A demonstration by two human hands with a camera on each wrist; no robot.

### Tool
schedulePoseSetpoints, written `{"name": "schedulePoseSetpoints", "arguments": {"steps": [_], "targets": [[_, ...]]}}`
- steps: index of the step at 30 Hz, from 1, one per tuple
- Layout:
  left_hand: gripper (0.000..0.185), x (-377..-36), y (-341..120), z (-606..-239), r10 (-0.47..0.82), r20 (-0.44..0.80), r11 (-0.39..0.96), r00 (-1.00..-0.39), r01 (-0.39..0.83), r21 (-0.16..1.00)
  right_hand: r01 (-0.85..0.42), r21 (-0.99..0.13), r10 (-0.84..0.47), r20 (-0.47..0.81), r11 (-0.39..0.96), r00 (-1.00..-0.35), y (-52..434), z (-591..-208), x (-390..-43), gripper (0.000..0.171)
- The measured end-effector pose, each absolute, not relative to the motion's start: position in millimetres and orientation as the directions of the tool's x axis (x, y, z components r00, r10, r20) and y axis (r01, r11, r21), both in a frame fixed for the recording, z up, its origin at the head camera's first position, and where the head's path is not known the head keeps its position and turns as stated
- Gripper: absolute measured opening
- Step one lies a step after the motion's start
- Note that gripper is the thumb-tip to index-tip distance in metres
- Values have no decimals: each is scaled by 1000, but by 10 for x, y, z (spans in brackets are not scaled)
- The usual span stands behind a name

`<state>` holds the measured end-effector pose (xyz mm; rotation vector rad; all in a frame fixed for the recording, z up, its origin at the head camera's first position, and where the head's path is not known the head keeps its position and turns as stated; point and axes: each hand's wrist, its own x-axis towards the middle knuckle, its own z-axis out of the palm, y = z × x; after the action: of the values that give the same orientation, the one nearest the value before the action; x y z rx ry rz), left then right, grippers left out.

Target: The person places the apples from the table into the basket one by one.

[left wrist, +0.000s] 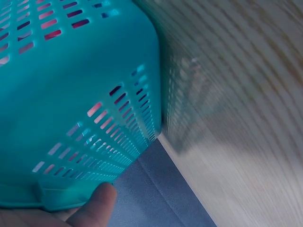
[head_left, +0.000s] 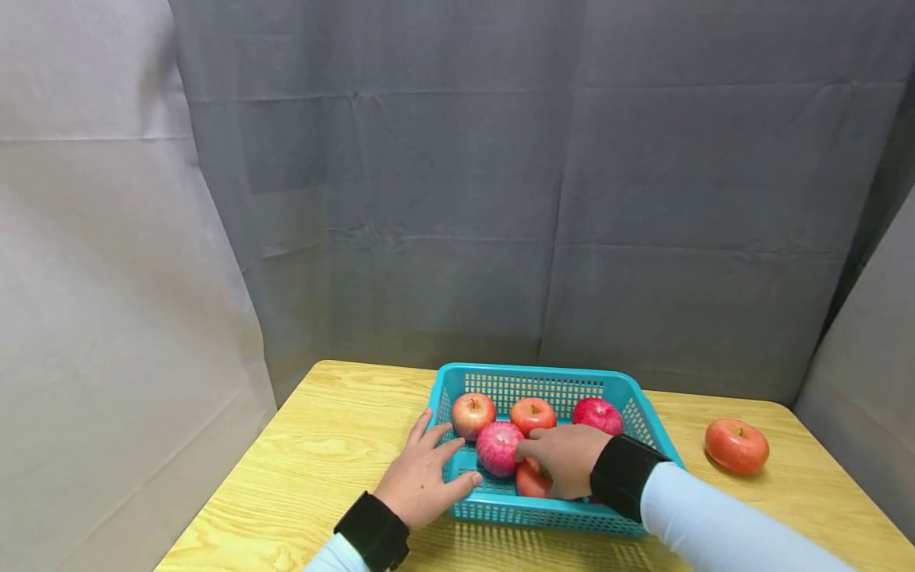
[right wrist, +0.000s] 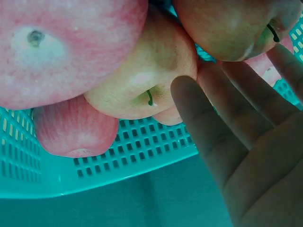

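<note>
With the left hand (head_left: pixel 422 477) laid flat and open against the teal basket (head_left: pixel 646 417) at lower centre, the right hand (head_left: pixel 565 457), fingers loosely extended and gripping nothing, should settle gently among the apples (head_left: pixel 498 447).

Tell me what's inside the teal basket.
The basket holds five visible apples. The right hand reaches in over the front one, covering most of it; anything beneath the hand is hidden.

**Colours on the table**

The basket (head_left: pixel 646 421) is turquoise with a perforated grid pattern. The apples (head_left: pixel 498 448) inside are red and pink, streaked with yellow; the lone apple (head_left: pixel 736 446) is orange-red. The table (head_left: pixel 336 445) is pale yellow wood grain. The backdrop (head_left: pixel 543 199) is grey. The cuffs (head_left: pixel 373 531) are black and the sleeves (head_left: pixel 715 528) light blue.
</note>
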<state>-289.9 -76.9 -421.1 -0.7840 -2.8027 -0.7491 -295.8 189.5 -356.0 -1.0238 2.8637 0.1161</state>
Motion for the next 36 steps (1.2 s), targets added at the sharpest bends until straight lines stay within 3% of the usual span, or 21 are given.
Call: {"name": "schedulePoseSetpoints", "arguments": {"steps": [10,22,31,36], "targets": [[77,-2900,-769,-4217,447,268,738,-854,521,429,-560,29,-554,-112,828,-825,1993,-3420,-2932,48],[76,-2892,-773,-4216,451,266,734,-852,523,433,-540,16,-538,-50,842,-841,2396,-3213,-2995,41],[74,-2898,-771,-4216,450,278,734,-849,528,427,-369,-2,-367,-108,930,-924,2789,-3116,-3096,54],[75,-2897,-769,-4234,449,282,733,-848,530,428,-332,9,-330,-77,943,-941,3044,-3156,-3125,52]]}}
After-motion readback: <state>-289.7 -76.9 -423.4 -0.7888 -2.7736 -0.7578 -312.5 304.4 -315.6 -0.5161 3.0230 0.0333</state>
